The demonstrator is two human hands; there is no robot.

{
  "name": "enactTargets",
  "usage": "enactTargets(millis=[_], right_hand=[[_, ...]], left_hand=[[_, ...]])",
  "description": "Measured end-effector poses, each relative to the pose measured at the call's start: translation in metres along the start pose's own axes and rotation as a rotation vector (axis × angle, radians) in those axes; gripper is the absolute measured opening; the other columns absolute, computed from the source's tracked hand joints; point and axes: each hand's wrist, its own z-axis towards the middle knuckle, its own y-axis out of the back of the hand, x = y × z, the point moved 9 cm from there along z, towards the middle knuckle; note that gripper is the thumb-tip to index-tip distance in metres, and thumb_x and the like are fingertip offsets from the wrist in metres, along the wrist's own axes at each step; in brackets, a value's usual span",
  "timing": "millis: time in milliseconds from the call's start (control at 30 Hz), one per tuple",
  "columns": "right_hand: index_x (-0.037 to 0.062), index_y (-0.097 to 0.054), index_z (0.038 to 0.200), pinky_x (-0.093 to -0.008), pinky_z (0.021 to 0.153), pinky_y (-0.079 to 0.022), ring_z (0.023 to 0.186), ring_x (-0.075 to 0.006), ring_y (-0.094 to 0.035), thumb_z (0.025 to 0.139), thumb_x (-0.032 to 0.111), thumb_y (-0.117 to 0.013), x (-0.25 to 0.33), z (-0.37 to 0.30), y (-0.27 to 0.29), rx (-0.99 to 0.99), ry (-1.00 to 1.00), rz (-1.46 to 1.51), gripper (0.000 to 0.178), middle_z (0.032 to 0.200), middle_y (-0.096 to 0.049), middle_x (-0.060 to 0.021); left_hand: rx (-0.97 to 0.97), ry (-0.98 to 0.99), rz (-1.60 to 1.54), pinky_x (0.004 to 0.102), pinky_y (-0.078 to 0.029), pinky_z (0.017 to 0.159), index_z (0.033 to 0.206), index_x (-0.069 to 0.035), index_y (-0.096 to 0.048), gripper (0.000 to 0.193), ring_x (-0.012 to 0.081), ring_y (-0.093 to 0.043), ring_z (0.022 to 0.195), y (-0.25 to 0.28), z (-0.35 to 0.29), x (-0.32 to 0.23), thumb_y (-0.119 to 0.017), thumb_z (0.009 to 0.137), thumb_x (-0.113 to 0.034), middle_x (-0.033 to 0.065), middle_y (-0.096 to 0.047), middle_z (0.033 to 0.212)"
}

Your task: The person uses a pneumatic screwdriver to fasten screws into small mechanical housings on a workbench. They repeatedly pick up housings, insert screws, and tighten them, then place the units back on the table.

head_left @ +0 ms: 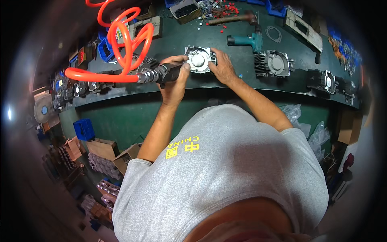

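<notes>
A silver metal housing (197, 59) with a round raised centre lies on the green workbench in front of me. My right hand (224, 68) is closed on its right edge, thumb toward the front. In my left hand (175, 88) is a dark air gun (171, 73), its front end beside the housing's left side. The exact tip is hidden behind my fingers. From the gun's metal fitting an orange coiled air hose (102, 76) runs left and then loops upward. Some left fingers reach the housing's upper left edge; whether they press on it, I cannot tell.
To the right stands a finned housing (277, 65), with a darker one (328, 82) farther along. A teal cordless drill (246, 41) and a hammer (231, 19) lie beyond. Several blue bins (105, 50) and more parts (93, 85) line the left. The bench's front edge (145, 89) runs before me.
</notes>
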Motion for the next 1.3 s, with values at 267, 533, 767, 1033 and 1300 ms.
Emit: enactTargets(millis=[267,533,767,1033,1300], right_hand=[[0.0054,-0.045,0.142,-0.0499,0.108,-0.038,0.126,-0.0395,-0.049,0.09,0.028,-0.061,0.004,0.0,0.005,-0.003,-0.024,-0.034,0.058,0.137,-0.054,-0.02],[0.0037,-0.046,0.14,-0.0483,0.106,-0.041,0.121,-0.041,-0.051,0.091,0.025,-0.062,0.008,-0.003,0.005,-0.03,0.036,-0.048,0.057,0.133,-0.055,-0.0223],[0.0057,-0.044,0.143,-0.0509,0.108,-0.039,0.127,-0.0402,-0.049,0.09,0.027,-0.06,0.003,0.0,0.003,-0.008,-0.007,-0.021,0.059,0.138,-0.053,-0.0198],[0.0056,-0.045,0.143,-0.0501,0.11,-0.038,0.127,-0.0404,-0.049,0.09,0.028,-0.06,0.005,-0.002,0.004,-0.003,-0.002,-0.005,0.059,0.139,-0.053,-0.0201],[0.0051,-0.045,0.142,-0.0495,0.109,-0.039,0.126,-0.0404,-0.05,0.09,0.027,-0.061,0.006,-0.001,0.004,-0.009,-0.01,-0.008,0.059,0.138,-0.054,-0.02]], left_hand=[[0.054,-0.1,0.079,0.0308,-0.055,0.082,0.106,-0.001,-0.058,0.025,0.0136,-0.064,0.088,-0.012,0.009,0.009,-0.074,0.088,0.002,0.0088,-0.069,0.099],[0.088,-0.053,0.092,0.0307,-0.055,0.082,0.107,0.0,-0.061,0.023,0.013,-0.064,0.089,-0.016,0.006,0.004,-0.075,0.087,0.0,0.0087,-0.069,0.101],[-0.134,-0.064,-0.046,0.0334,-0.056,0.088,0.107,-0.001,-0.063,0.024,0.0174,-0.066,0.097,0.004,0.014,-0.016,-0.074,0.086,0.002,0.0111,-0.07,0.107],[-0.251,-0.129,0.001,0.0317,-0.059,0.081,0.108,-0.002,-0.06,0.027,0.0179,-0.067,0.093,0.027,0.027,-0.009,-0.076,0.086,0.001,0.0129,-0.07,0.106],[-0.253,-0.115,0.013,0.0318,-0.058,0.082,0.106,-0.003,-0.061,0.026,0.0168,-0.067,0.093,0.033,0.027,0.0,-0.076,0.086,0.0,0.0115,-0.071,0.104]])
